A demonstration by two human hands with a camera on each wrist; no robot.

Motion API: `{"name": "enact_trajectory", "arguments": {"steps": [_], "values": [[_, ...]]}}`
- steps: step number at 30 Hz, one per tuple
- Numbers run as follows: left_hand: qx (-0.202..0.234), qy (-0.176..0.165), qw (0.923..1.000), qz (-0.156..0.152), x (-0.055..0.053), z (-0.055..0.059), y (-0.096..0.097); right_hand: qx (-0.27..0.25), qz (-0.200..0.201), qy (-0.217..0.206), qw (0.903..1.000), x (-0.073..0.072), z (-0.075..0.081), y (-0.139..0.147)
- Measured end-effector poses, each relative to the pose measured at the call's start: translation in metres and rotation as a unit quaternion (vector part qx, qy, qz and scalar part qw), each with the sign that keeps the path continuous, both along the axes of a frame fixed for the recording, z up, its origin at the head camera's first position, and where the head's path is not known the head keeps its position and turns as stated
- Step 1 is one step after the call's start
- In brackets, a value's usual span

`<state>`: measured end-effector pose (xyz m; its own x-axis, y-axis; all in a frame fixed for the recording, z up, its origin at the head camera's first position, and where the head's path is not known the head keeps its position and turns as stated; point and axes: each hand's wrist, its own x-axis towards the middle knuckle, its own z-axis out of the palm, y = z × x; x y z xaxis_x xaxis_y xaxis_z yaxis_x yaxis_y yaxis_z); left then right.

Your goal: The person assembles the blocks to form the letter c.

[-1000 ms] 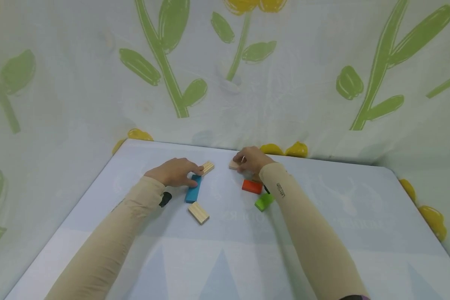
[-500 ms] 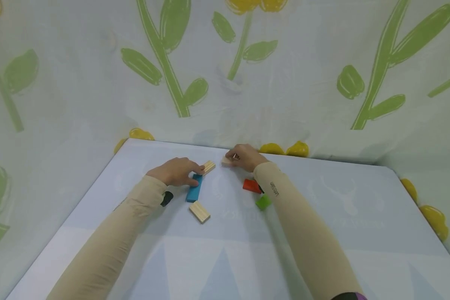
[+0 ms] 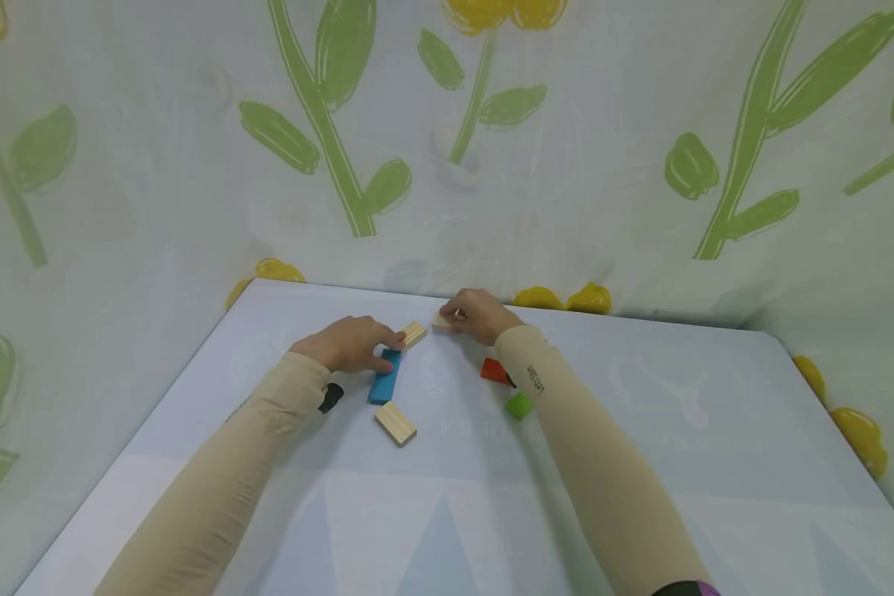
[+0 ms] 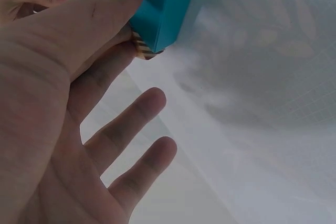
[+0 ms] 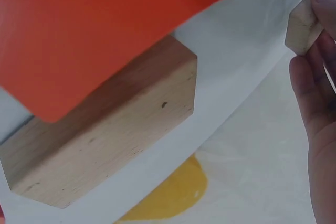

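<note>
My left hand [image 3: 348, 343] rests at the table's left-middle, fingers fairly straight. Its thumb presses on a blue block [image 3: 384, 381], while its index finger touches a striped wooden block [image 3: 415, 334] just beyond. The left wrist view shows the thumb against the blue block [image 4: 167, 9], with two other fingers spread free. Near the back edge my right hand [image 3: 479, 316] pinches a pale wooden block [image 3: 439, 324] between thumb and fingers. That block [image 5: 302, 31] also appears at the right wrist view's upper right. A short gap separates it from the striped block.
A loose wooden block [image 3: 396, 425] lies in front of the blue one. Under the right forearm are a red block [image 3: 494, 372] and a green block [image 3: 519, 406]. Another long wooden block [image 5: 115, 129] sits behind the red one. A flower-printed curtain [image 3: 566, 190] hangs behind the table.
My right hand has slid left with the pale wooden block, bringing it closer to the striped block. The left hand and the blue block have stayed in place.
</note>
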<state>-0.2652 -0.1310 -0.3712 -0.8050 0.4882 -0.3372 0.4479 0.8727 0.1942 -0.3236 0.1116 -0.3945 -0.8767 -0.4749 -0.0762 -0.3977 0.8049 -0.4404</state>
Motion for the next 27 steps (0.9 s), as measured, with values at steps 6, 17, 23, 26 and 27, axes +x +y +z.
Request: {"name": "enact_trajectory", "arguments": {"steps": [6,17,23,26,27], "values": [[0.002,0.0,1.0,-0.006,0.0009,0.0001,-0.0009,0.004,-0.003,-0.008,1.0,0.0018,-0.0003,-0.005],[0.002,0.006,1.0,-0.007,-0.0004,0.0,-0.0003,0.021,0.008,-0.008,0.9997,0.0037,0.0013,-0.0078],[-0.001,0.001,1.0,0.004,-0.0004,-0.002,-0.0013,0.018,0.015,-0.008,0.9997,0.0038,0.0,-0.0096],[-0.001,0.003,1.0,0.003,-0.0007,-0.0021,-0.0012,0.015,0.017,-0.006,0.9997,0.0022,-0.0013,-0.0102],[-0.001,0.003,1.0,0.003,-0.0008,-0.0018,-0.001,0.014,0.016,-0.006,0.9998,0.0014,-0.0019,-0.0103]]}}
